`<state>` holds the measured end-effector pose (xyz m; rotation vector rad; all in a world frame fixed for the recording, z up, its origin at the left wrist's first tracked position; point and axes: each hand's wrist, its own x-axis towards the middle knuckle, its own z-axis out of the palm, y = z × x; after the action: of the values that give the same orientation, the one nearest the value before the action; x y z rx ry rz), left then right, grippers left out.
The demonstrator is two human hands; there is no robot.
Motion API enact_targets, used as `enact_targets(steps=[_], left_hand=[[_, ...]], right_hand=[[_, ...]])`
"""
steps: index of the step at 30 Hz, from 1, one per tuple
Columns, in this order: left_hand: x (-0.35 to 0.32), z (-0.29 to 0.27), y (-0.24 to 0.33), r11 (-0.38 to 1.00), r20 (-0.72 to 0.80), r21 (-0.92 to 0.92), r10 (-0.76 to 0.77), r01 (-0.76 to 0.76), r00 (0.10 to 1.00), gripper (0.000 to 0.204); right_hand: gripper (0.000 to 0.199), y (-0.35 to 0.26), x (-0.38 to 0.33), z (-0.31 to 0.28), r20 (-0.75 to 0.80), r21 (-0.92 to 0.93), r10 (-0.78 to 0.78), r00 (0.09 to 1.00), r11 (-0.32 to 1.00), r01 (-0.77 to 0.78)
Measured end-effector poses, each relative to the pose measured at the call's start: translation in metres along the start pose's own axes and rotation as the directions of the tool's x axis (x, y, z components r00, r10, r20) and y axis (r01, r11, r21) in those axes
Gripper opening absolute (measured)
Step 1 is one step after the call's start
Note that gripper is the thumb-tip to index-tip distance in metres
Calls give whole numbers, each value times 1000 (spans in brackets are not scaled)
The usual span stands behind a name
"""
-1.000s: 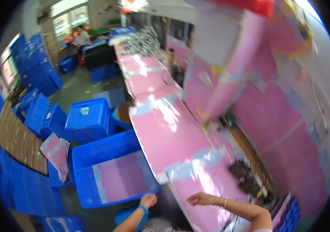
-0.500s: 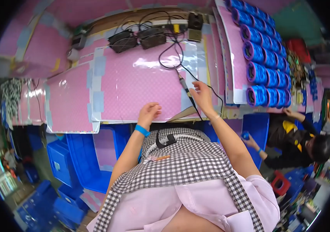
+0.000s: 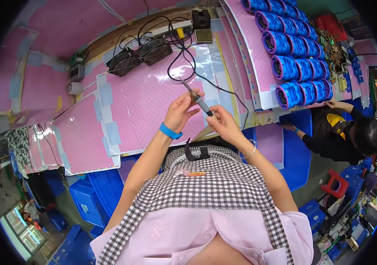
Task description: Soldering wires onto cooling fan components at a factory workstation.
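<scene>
A soldering iron (image 3: 203, 105) with a grey grip is held in front of me, slanting with its thin metal tip up and to the left. My right hand (image 3: 225, 126) pinches the rear end of the handle, by the cord. At the collar between grip and metal barrel, the fingers of my left hand (image 3: 179, 113) close on the iron. Under it lies the pink work mat (image 3: 140, 101). A black cord (image 3: 224, 90) loops across the mat's right side.
Two black fans (image 3: 156, 51) and an iron stand (image 3: 201, 19) sit at the back. Rows of blue ring-shaped parts (image 3: 301, 68) cover a raised board on the right. Blue bins (image 3: 296, 152) stand below the bench edge. A co-worker (image 3: 338, 123) works at the right.
The soldering iron, lying on the mat before, is now lifted in both hands. My left hand has moved up and right to it. The view has turned slightly.
</scene>
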<state>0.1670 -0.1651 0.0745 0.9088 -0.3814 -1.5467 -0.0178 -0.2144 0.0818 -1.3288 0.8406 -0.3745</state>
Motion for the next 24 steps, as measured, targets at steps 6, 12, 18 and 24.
enact_targets(steps=[6,12,18,24], left_hand=[[-16,8,24,999,94,45,-29,25,995,45],[-25,38,40,989,172,-148,23,3,985,39],[-23,34,40,996,47,38,-88,86,995,51],[-22,49,43,990,99,-141,-10,23,995,40]], right_hand=[[31,-54,-22,-1,212,265,178,961,936,-232],[18,-52,-19,7,233,379,159,960,894,-240],[22,-51,-17,5,243,415,138,960,880,-231],[29,-52,-15,-2,209,360,168,963,903,-236]])
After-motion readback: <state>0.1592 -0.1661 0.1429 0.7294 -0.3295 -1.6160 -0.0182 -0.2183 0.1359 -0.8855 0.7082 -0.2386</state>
